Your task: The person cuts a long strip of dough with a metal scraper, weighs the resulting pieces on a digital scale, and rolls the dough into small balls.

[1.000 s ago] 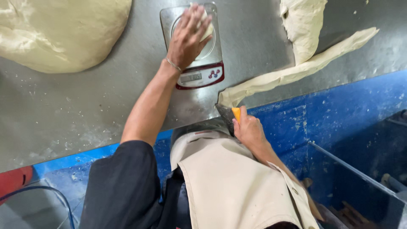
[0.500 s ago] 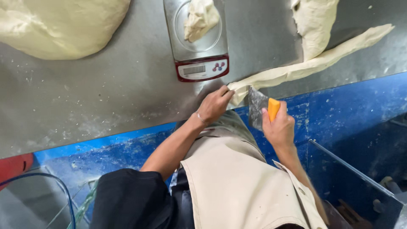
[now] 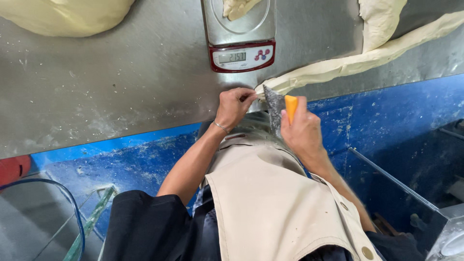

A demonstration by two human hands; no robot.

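Note:
My left hand (image 3: 235, 105) pinches the near end of a long strip of pale dough (image 3: 357, 62) that lies across the steel table (image 3: 121, 82). My right hand (image 3: 302, 130) grips a metal dough scraper (image 3: 274, 102) by its orange handle, the blade set against that same dough end. Just beyond my hands stands a small scale (image 3: 240, 36) with a red front and a lump of dough (image 3: 239, 7) on its steel pan.
A big mound of dough (image 3: 67, 14) rests at the table's far left, and another thick piece (image 3: 379, 21) at the far right. Below the table edge runs a blue floured panel (image 3: 386, 116). I wear a beige apron (image 3: 270, 208).
My left hand left the scale, where a dough lump now lies, and came back to the strip's end. My right hand brought the scraper up against the dough.

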